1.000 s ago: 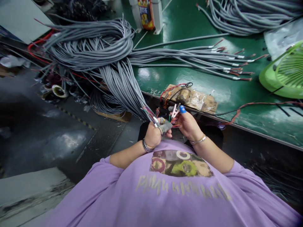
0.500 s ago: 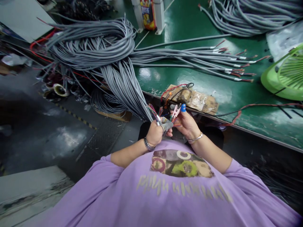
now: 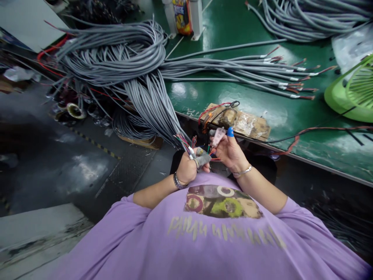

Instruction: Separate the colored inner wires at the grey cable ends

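My left hand (image 3: 189,167) is closed around the end of a grey cable (image 3: 163,124) that hangs down from the big grey bundle; its thumb wears a grey cot. Thin coloured wires (image 3: 186,140) fan out of the cable end between both hands. My right hand (image 3: 231,151), with a blue cot on one fingertip, is closed on a small pink clip (image 3: 218,135) held over those wires. Both hands sit just in front of my chest, below the bench edge.
A green bench (image 3: 256,112) carries a large coil of grey cables (image 3: 116,54), stripped cable ends (image 3: 291,77), a taped wooden block with red and black leads (image 3: 239,120), a green fan (image 3: 352,91) and more grey cable (image 3: 305,17). Dark floor lies at the left.
My right hand has shifted slightly up and right with the pink clip, which is now blurred by motion. My left hand keeps its grip on the cable end.
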{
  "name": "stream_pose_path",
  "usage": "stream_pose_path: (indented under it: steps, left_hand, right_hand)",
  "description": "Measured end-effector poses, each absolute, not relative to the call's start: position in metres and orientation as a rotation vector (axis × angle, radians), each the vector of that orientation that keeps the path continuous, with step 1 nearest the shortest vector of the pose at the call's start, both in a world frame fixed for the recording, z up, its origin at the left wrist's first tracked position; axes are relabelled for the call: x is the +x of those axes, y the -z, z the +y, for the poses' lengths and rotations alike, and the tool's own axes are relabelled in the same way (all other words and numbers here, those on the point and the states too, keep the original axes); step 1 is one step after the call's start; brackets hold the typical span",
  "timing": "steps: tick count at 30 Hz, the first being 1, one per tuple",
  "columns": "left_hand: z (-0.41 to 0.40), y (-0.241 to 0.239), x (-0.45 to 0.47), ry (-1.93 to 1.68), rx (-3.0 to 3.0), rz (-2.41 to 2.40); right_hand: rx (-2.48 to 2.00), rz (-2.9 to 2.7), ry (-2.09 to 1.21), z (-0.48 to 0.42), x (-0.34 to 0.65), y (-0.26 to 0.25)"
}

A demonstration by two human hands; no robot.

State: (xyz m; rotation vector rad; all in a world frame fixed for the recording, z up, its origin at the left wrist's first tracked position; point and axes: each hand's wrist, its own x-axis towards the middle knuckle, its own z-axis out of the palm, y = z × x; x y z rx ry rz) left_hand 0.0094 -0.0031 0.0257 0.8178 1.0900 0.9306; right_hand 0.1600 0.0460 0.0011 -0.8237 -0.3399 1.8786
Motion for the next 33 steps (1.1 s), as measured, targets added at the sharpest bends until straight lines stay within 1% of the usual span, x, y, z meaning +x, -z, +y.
stream_pose_path:
  steps: [3,7,9,13,14,16,19,21,28,33]
  left_hand:
    - [-0.002,-0.027,0.01,-0.951,0.793,1.099]
    - [0.003,-0.029,0.013,-0.955,0.767,1.089]
    - [0.006,-0.03,0.015,-0.951,0.763,1.077]
    - [0.01,-0.032,0.019,-0.94,0.75,1.083]
    - [0.011,-0.032,0.019,-0.938,0.75,1.086]
    - [0.012,-0.03,0.02,-0.935,0.755,1.087]
    - [0.012,-0.027,0.019,-0.937,0.764,1.092]
    - [0.012,-0.025,0.018,-0.935,0.763,1.094]
    - [0.012,-0.023,0.018,-0.906,0.77,1.108]
    - [0.011,-0.025,0.019,-0.916,0.759,1.102]
  right_hand:
    - [-0.841,-0.367,-1.871,0.046,0.161,-0.002]
    - [-0.897,-0.466,-1.749,0.045,0.162,0.0]
    - [-0.917,-0.542,-1.658,0.043,0.161,0.004]
    - [-0.991,-0.668,-1.364,0.04,0.16,0.012]
    - [-0.992,-0.668,-1.34,0.04,0.159,0.013]
    - [-0.951,-0.627,-1.452,0.041,0.157,0.013]
    - [-0.855,-0.513,-1.754,0.044,0.155,0.009]
    - [-0.825,-0.447,-1.841,0.046,0.154,0.006]
    - [-0.797,-0.355,-1.785,0.049,0.152,0.005]
    - [-0.762,-0.354,-1.871,0.046,0.153,0.007]
